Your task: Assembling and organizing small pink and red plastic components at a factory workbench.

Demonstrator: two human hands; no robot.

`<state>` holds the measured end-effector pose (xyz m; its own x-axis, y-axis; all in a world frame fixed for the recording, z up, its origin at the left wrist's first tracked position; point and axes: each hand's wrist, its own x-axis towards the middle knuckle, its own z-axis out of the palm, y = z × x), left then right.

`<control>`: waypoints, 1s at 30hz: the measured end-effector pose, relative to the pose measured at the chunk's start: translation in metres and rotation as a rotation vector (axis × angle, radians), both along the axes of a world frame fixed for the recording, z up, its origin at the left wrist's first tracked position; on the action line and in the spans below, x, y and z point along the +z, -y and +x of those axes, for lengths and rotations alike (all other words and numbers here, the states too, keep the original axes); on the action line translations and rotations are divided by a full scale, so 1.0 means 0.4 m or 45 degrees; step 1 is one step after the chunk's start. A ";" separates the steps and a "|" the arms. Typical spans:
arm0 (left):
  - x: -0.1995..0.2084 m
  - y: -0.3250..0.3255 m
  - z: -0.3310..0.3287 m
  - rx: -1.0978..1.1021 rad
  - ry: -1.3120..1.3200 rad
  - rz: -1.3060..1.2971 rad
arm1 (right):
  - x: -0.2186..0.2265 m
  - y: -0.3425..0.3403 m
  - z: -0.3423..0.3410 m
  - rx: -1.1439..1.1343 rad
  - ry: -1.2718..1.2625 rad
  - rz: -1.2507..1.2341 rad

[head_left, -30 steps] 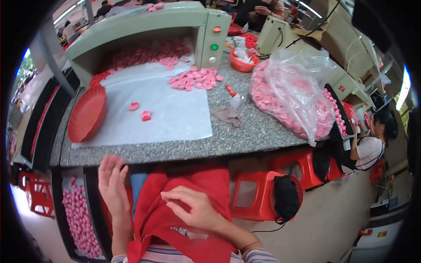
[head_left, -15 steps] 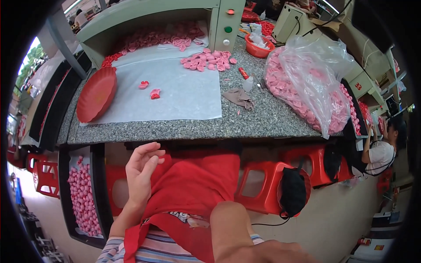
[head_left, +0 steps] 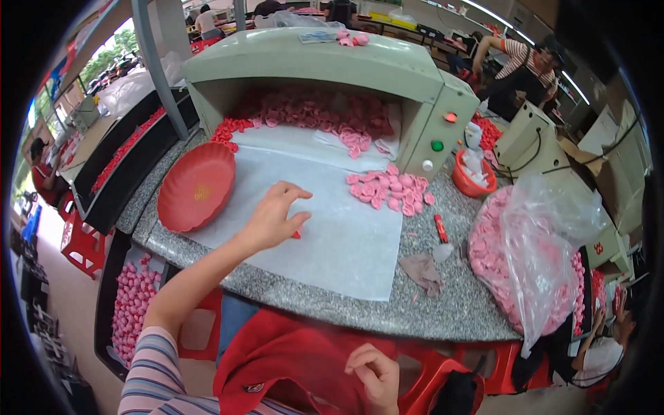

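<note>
My left hand reaches over the white sheet on the stone worktop, thumb and fingers apart, nothing visibly held. A small red-and-pink piece peeks out beside its thumb, mostly hidden by the hand. Low over my red apron, my right hand has its fingers curled in; whether anything is inside is hidden. A shallow red fluted dish lies left of my left hand. Soft pink pieces are heaped at the sheet's far right corner.
A pale green machine opens toward me, pink and red pieces inside. A plastic bag of pink pieces stands at the right, near a red basket, a red tube and a grey cloth. A black tray sits lower left.
My left hand has moved from above my lap forward over the sheet. My right hand has come up from the lower right to above the apron. The view has tilted up.
</note>
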<state>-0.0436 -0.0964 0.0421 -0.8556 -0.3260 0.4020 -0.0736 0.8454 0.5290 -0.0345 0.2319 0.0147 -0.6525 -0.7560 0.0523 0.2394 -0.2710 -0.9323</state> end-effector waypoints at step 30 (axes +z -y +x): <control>-0.099 0.559 -0.538 0.082 -0.011 -0.452 | -0.133 1.099 -0.884 -0.803 -1.798 1.190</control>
